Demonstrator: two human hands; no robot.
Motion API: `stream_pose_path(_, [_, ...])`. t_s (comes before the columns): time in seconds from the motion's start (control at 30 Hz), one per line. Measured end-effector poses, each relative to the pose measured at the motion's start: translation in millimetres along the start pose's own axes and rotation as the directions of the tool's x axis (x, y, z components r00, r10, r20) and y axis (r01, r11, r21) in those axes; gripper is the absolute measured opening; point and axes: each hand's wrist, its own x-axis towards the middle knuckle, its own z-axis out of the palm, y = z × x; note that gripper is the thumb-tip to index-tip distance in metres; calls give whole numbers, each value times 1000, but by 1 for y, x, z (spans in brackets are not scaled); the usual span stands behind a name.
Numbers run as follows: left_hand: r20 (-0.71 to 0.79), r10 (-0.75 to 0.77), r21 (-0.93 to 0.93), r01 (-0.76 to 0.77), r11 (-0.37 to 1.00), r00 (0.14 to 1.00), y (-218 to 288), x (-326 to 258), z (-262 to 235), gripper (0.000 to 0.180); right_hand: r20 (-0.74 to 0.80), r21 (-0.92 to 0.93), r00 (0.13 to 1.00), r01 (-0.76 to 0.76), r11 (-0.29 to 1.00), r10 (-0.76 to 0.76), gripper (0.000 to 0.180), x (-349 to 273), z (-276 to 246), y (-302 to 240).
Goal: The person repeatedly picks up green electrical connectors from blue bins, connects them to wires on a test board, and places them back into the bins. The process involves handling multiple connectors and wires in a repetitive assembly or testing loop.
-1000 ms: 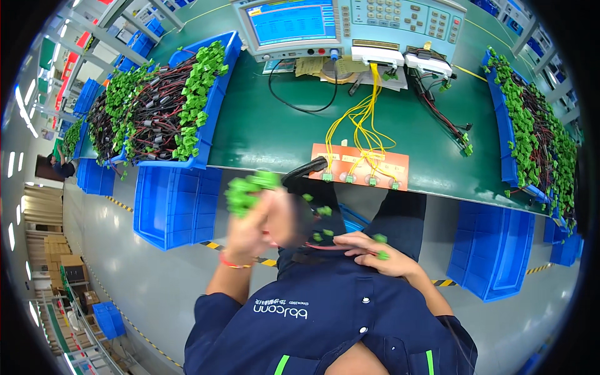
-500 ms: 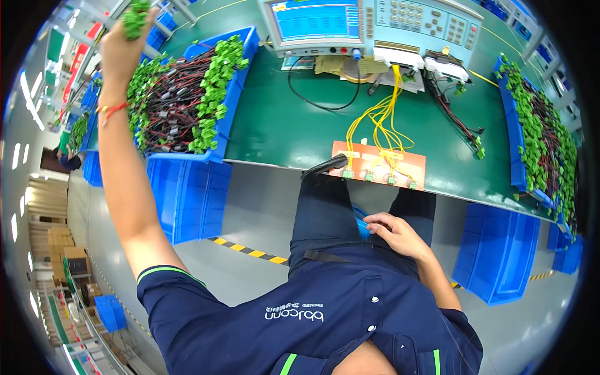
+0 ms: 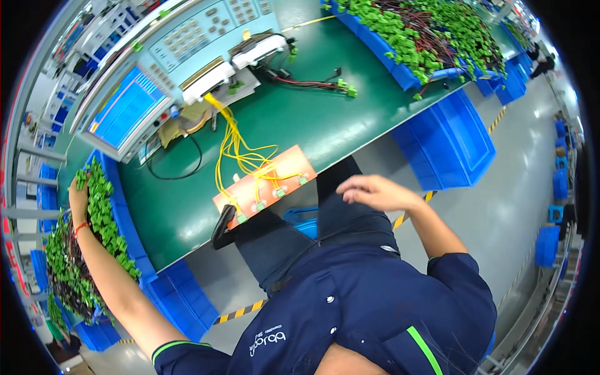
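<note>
At the far end of the left blue bin, my left hand is closed round a few green connectors. Black and red wire harnesses with green connectors fill this bin, so what lies under the fingers is partly hidden. My right hand hovers over my right thigh, its fingers loosely bent and apart, holding nothing. Between the hands, an orange fixture board with several green sockets lies at the table's front edge. Yellow wires run from it to the tester.
A pale blue tester with a screen stands at the back of the green table. A second blue bin of harnesses is at the far right. Blue crates stand below the table edge. A black cable loops near the tester.
The view has swung round to the right. My left hand, earlier raised with green connectors, is down at the left bin. My right hand has lifted off my lap and moved right.
</note>
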Motion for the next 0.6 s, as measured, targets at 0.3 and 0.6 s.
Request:
stream_pose_path(0.3, [-83, 26, 182, -10, 983, 996, 66, -32, -31, 41, -610, -430, 635, 238, 871, -475, 25, -28, -181, -74])
stream_pose_path(0.6, [-99, 65, -671, -115, 732, 993, 342, -204, -71, 24, -683, -730, 498, -465, 500, -534, 36, 33, -425, 19])
